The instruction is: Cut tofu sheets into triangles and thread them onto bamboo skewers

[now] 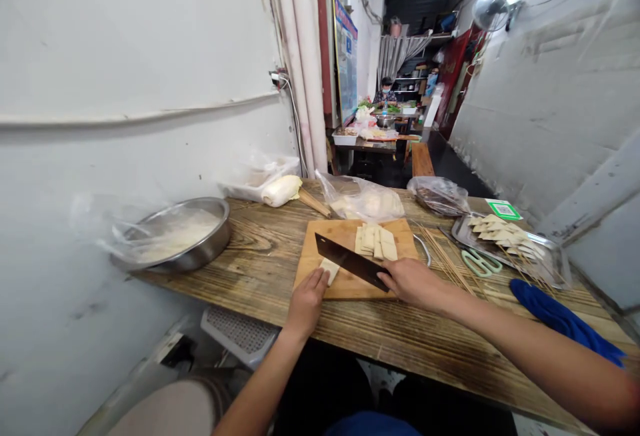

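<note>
My right hand (403, 281) is closed round the handle of a wide dark cleaver (350, 263), its blade slanting up to the left over a wooden cutting board (310, 236). My left hand (306, 299) has its fingers pressed together on a pale tofu sheet piece (330, 269) at the board's left front. The blade lies right beside that piece; whether it touches is unclear. Behind the cleaver, a pile of cut tofu sheet pieces (375, 241) rests on the board. A clear plastic bag (365, 201) with more pale sheets lies beyond the board.
A steel basin (220, 233) with plastic over it stands left. Bamboo skewers (445, 259), green-handled scissors (480, 263), a metal tray (555, 266) of skewered pieces and a blue cloth (560, 319) lie right. A cabbage (281, 191) sits at the back. Another person (386, 93) sits far off.
</note>
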Demonstrator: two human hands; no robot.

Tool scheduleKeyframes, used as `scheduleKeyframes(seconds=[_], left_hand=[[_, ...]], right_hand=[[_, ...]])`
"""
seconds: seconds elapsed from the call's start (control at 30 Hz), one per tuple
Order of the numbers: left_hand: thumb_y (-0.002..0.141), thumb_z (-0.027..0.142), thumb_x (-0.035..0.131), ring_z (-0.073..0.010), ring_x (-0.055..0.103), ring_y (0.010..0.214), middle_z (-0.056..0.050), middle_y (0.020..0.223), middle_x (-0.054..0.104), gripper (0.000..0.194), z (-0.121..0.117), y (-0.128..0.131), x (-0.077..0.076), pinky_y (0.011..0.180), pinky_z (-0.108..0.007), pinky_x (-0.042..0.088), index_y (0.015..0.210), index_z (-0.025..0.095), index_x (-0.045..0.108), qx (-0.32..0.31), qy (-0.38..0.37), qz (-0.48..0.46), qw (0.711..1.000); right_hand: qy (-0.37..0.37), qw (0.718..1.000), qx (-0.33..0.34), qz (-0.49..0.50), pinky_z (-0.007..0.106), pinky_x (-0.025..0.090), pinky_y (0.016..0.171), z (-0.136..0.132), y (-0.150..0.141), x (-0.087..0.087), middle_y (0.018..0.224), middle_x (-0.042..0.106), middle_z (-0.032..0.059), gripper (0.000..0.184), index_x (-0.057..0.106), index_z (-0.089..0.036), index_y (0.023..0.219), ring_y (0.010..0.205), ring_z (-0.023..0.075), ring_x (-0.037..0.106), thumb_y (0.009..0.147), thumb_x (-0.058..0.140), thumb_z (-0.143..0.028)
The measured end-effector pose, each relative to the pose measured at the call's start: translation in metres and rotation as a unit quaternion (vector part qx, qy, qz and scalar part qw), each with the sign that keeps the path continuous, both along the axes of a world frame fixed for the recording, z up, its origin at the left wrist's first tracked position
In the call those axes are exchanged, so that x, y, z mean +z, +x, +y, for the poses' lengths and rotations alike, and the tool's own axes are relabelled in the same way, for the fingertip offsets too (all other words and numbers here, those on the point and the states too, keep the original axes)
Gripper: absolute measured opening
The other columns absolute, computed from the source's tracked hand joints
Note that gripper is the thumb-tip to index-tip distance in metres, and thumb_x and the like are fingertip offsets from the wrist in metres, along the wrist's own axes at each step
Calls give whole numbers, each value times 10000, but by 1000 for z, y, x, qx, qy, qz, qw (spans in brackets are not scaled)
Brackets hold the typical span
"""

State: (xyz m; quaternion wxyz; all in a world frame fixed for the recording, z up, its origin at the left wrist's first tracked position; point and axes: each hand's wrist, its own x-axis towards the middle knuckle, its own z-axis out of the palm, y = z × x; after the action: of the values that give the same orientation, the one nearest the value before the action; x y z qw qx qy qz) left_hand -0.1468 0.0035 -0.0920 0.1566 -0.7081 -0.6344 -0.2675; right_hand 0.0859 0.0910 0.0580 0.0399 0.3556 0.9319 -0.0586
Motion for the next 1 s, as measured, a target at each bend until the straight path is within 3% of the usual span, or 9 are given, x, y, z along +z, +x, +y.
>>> scheduleKeyframes(seconds=[0.23,0.5,0.63,0.87,1.0], left_hand=[[861,88,341,-219,502,1136,-151,1178,574,362,-3,-2,-1,945,-366,443,1168,101,533,-11,7,17,1000],[859,86,340,-223,471,1175,-134,1209,558,408,-4,-4,-3,958,-399,438,1233,146,490,-13,-18,8,1000],[859,81,329,-219,468,1179,-130,1212,557,417,-4,-4,-4,963,-407,435,1240,152,484,-8,-23,9,1000],[841,63,356,-232,474,1172,-160,1206,557,395,-3,-3,-2,963,-376,438,1201,87,516,-7,-28,27,999],[853,71,323,-209,475,1174,-131,1216,556,437,-5,-6,-5,959,-377,441,1258,142,470,1,-16,13,1000]], right_hand=[[0,999,37,-19,234,384,600,19,-10,3,802,685,107,329,637,-155,871,745,201,642,895,366,-341],[-9,998,63,-6,236,386,591,30,-13,-5,779,688,100,301,638,-165,841,726,202,645,882,383,-319],[-8,998,64,-17,232,390,579,34,-16,1,752,683,107,306,643,-155,790,716,203,645,877,400,-319],[-26,996,61,-60,240,396,554,31,-34,6,767,690,154,322,665,-112,770,711,222,651,859,432,-317],[-26,998,44,-43,244,402,560,25,-22,2,779,690,159,296,661,-113,784,704,221,652,851,442,-300]])
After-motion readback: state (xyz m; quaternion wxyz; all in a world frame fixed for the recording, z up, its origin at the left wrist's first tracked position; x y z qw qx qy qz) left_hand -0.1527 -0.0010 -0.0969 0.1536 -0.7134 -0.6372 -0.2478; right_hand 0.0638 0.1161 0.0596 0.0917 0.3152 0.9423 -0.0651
